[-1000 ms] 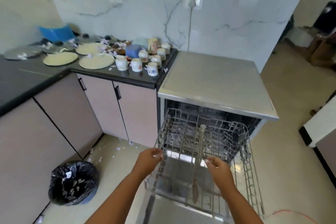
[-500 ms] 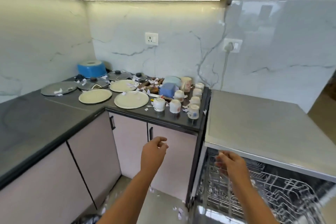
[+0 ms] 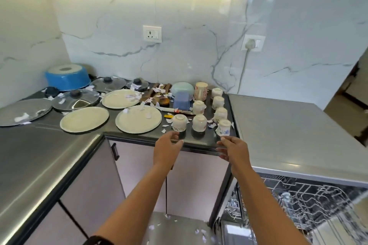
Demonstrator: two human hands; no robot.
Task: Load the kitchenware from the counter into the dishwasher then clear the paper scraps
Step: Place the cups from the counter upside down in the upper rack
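Observation:
Several upturned white cups (image 3: pixel 199 122) stand at the right end of the dark counter (image 3: pixel 49 145). Three cream plates (image 3: pixel 138 119) lie to their left, strewn with paper scraps (image 3: pixel 147 115). Behind are glass lids (image 3: pixel 75 100), a blue pot (image 3: pixel 67 77), a green bowl (image 3: pixel 182 89) and a blue container (image 3: pixel 181 100). My left hand (image 3: pixel 167 146) hovers open just in front of the nearest cup (image 3: pixel 179 122). My right hand (image 3: pixel 235 150) is open below the flowered cup (image 3: pixel 223 127). The dishwasher rack (image 3: pixel 298 203) is pulled out at lower right.
The steel dishwasher top (image 3: pixel 288 131) lies right of the counter. Cabinet doors (image 3: pixel 139 175) stand below the counter edge. More paper scraps (image 3: pixel 199 231) lie on the floor. A plug and cable (image 3: pixel 250 44) hang on the marble wall behind the cups.
Both hands left the dishwasher rack and rose forward to the counter edge by the cups. The view lifted from the rack to the counter.

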